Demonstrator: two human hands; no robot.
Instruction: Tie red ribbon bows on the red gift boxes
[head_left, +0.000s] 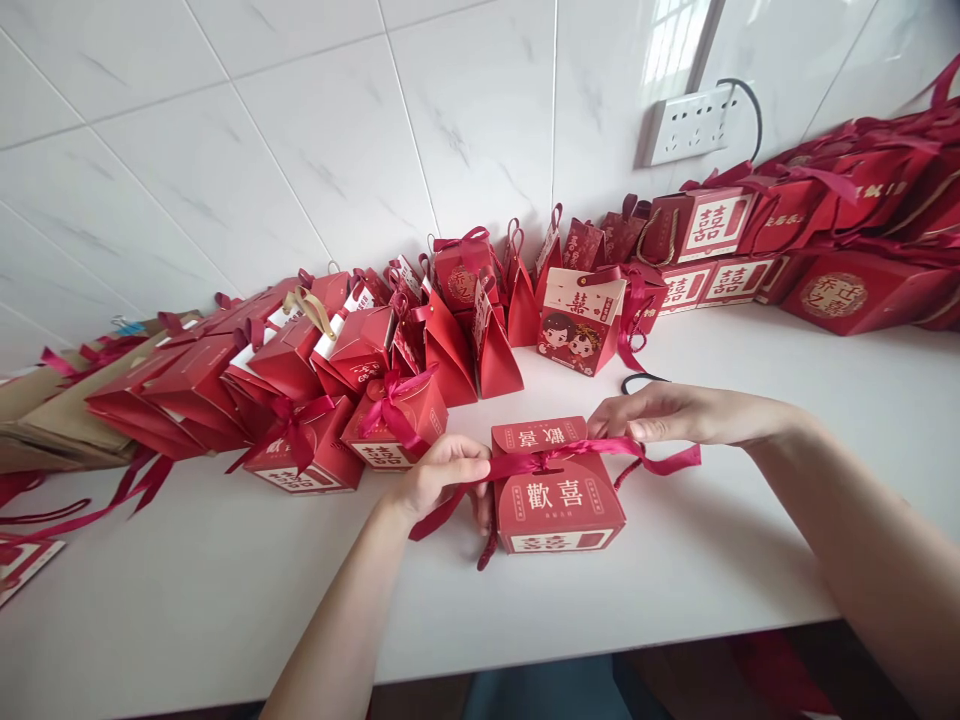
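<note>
A red gift box (559,500) with white lettering stands on the white table in front of me. Across its top runs a dark pink ribbon (559,459), crossed or knotted at the middle. My left hand (446,475) pinches the ribbon at the box's left side, and a loose tail hangs below the fingers. At the right rear corner my right hand (649,412) has its fingers closed on the ribbon's other side, with the free end trailing right. Dark red cords hang at both sides of the box. Some fingertips of both hands are hidden.
Behind the box, red gift boxes (296,445) with ribbon bows line the white table (465,610). A box with two cartoon figures (581,320) stands behind my right hand. Stacked red boxes (836,290) fill the right rear. A power strip (690,125) is on the tiled wall.
</note>
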